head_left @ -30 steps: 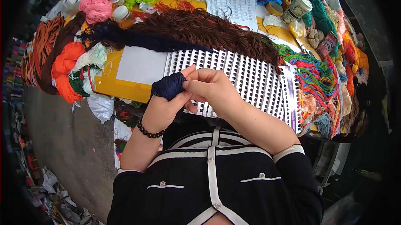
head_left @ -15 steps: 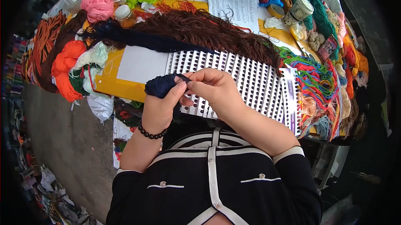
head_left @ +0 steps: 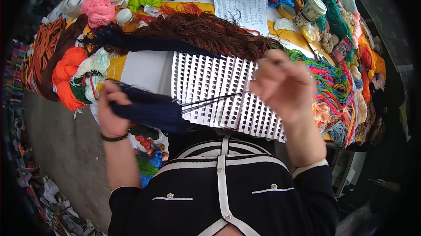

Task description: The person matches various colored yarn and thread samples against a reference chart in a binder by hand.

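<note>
My left hand [head_left: 113,111], at the left over the table's front edge, is closed around a skein of navy thread [head_left: 153,110] that fans out to the right. From the skein a few dark strands [head_left: 210,101] stretch almost straight toward my right hand [head_left: 285,85], whose fingers are pinched at their far end and blurred by motion. Beneath the strands lie overlapping white cards with rows of punched holes [head_left: 215,74]. A longer navy bundle of thread [head_left: 162,45] lies behind the cards, against a heap of dark brown thread [head_left: 197,28].
Pink yarn [head_left: 100,6], orange yarn [head_left: 69,78] and multicoloured threads [head_left: 331,82] crowd the table's sides. A printed sheet [head_left: 240,1] lies at the back. Toward the right stand a patterned cup [head_left: 310,11], a tape roll [head_left: 287,11] and scissors [head_left: 315,51]. A lidded jar [head_left: 126,19] is back left.
My hands have moved apart, left hand to the left and right hand to the right. The bunched navy skein has opened out, and strands now stretch between the hands.
</note>
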The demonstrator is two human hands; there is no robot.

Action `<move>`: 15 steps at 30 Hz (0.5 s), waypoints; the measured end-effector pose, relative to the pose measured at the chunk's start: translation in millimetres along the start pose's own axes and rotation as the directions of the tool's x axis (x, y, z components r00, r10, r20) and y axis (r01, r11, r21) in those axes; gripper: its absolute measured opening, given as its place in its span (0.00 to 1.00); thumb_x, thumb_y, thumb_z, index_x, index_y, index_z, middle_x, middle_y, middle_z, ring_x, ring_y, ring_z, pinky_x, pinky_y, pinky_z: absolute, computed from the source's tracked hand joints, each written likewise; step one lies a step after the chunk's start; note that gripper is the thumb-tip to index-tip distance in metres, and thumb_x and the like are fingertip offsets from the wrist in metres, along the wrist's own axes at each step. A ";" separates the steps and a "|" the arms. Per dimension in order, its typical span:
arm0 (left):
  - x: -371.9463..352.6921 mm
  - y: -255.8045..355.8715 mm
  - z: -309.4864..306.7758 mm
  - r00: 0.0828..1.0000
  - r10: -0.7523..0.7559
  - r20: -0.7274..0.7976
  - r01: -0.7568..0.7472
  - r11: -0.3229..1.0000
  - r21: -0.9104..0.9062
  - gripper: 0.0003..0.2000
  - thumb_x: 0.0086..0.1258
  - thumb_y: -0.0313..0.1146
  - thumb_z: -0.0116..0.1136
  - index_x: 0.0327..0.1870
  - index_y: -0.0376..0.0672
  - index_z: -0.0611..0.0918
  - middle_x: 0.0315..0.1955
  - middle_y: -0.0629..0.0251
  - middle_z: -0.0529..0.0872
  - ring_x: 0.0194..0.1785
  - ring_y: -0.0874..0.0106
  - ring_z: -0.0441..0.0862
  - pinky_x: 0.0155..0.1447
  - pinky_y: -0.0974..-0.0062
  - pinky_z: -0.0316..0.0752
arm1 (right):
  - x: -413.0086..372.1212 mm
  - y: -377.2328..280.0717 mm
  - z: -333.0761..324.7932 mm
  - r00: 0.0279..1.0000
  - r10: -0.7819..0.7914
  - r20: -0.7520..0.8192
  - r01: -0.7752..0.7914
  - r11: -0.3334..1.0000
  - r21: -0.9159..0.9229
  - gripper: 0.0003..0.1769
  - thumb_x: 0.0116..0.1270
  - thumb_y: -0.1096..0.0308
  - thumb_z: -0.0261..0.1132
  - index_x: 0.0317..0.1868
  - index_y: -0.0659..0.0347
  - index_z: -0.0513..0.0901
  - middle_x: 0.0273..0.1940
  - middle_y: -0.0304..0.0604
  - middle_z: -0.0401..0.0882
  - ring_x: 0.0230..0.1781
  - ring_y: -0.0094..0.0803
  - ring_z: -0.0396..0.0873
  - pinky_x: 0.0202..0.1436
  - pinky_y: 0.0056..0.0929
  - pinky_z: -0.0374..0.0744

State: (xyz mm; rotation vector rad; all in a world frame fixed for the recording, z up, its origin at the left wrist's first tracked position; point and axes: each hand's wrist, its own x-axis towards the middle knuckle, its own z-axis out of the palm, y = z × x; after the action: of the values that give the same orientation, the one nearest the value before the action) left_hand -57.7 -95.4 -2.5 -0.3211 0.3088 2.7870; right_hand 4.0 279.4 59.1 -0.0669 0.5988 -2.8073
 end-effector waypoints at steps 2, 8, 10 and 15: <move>-0.3 75.4 -35.3 0.981 0.188 0.041 -0.193 0.955 0.226 0.11 0.73 0.32 0.44 0.47 0.40 0.77 0.37 0.68 0.84 0.22 0.86 0.69 0.27 0.86 0.66 | -24.8 -50.2 -2.4 0.984 -0.155 -0.085 0.126 0.953 -0.275 0.05 0.62 0.66 0.55 0.36 0.57 0.73 0.22 0.30 0.59 0.20 0.20 0.56 0.26 0.20 0.60; -23.6 165.0 -41.7 0.518 0.845 -0.132 -0.460 0.406 0.790 0.12 0.72 0.33 0.46 0.51 0.39 0.76 0.44 0.64 0.83 0.18 0.87 0.61 0.21 0.89 0.58 | -106.5 -213.3 -66.9 0.306 -0.952 -0.017 -0.143 -0.028 -0.989 0.12 0.62 0.68 0.60 0.44 0.66 0.81 0.29 0.35 0.78 0.27 0.17 0.72 0.32 0.17 0.71; -14.0 131.0 -19.6 0.636 0.762 -0.121 -0.413 0.469 0.780 0.12 0.72 0.33 0.47 0.51 0.39 0.76 0.44 0.65 0.83 0.18 0.88 0.61 0.21 0.90 0.57 | -115.5 -224.6 -72.1 0.217 -0.956 0.197 -0.536 -0.286 -0.794 0.13 0.62 0.67 0.60 0.43 0.66 0.81 0.35 0.38 0.81 0.32 0.18 0.75 0.37 0.18 0.72; 42.7 -17.0 39.2 0.994 -0.028 -0.104 0.098 0.635 0.766 0.17 0.69 0.36 0.51 0.57 0.39 0.74 0.43 0.66 0.82 0.19 0.90 0.59 0.23 0.92 0.55 | -15.2 -84.7 -57.6 0.803 -0.554 -0.220 -0.354 -0.147 -0.924 0.13 0.59 0.64 0.64 0.41 0.62 0.85 0.31 0.38 0.83 0.29 0.22 0.76 0.36 0.23 0.75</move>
State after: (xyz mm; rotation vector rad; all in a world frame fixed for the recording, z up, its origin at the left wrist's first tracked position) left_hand -98.7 -57.8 21.0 -0.2142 1.4241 2.2795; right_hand -8.5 380.6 41.1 0.5310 2.9499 -1.4106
